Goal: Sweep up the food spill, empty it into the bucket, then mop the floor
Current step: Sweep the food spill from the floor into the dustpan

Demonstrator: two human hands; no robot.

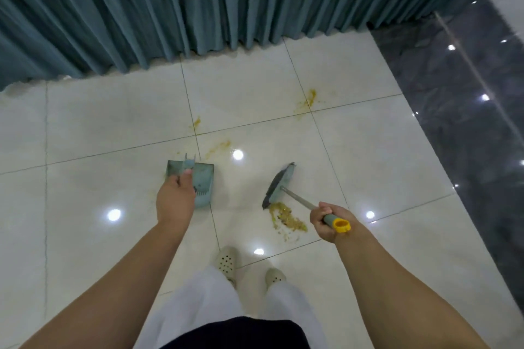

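Your floor [354, 150]: glossy white tiles. Food pile [286, 219] by the broom head [276, 187], yellow smears [304, 102] farther out, dustpan [202, 181] resting left.

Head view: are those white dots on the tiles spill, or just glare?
Head view: glare, ceiling lights mirrored in the glossy floor; the spill is the yellow pile beside the broom and smears farther out; wide-angle lens bends the curtain edge.

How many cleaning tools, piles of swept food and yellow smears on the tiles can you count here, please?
Cleaning tools: 2, the dustpan in the left hand and the broom in the right hand
Food piles: 1
Yellow smears: 3
Total: 6
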